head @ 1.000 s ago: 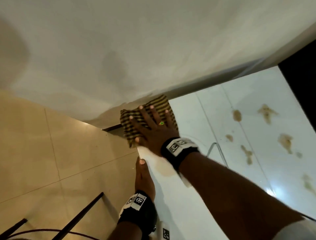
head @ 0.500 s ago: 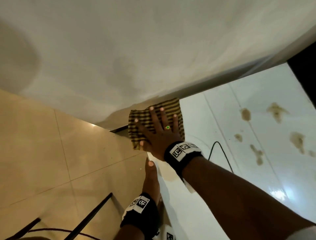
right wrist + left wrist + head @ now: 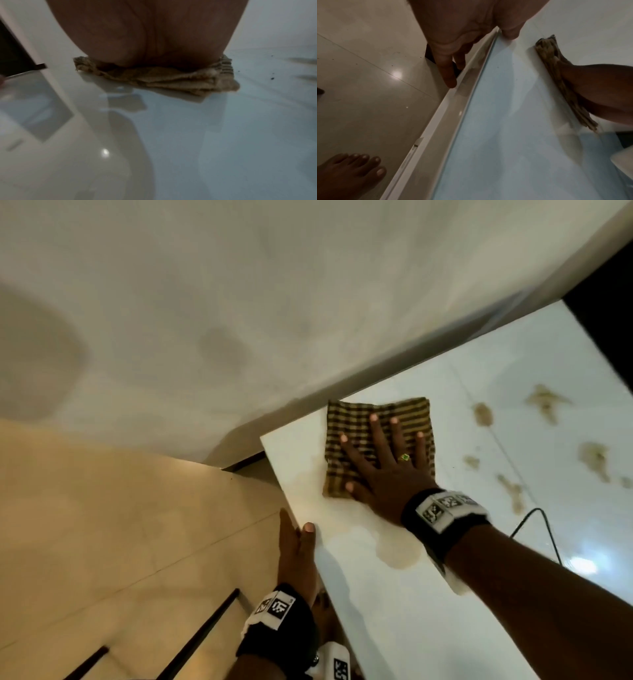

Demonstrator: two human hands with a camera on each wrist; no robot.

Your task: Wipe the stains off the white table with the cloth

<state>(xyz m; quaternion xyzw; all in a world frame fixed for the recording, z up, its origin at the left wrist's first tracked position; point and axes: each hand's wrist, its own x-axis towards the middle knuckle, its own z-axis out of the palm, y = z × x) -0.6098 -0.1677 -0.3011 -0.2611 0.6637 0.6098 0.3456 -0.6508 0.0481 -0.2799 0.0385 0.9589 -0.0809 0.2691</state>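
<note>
Right hand: flat on the cloth, fingers spread and straight, palm pressing rather than gripping; likely so the whole pad bears on the surface
Left hand: clasps the table's side edge just short of the cloth, thumb on top, fingers down the side; seemingly to brace the table against the push
Cloth position: on the white table, at its far corner by the wall, lying fully on the top
Cloth look: folded into a square pad of several layers, brown-and-tan stripes, edges frayed and slightly rumpled in the right wrist view
Wet film: pale tan smear on the table, nearer the person than the cloth
Stains: brown blotches right of the cloth, well apart from it, unwiped
Progress: judged early; most marks remain
Cable: thin black loop on the table, right of the cloth, by the wristband
</note>
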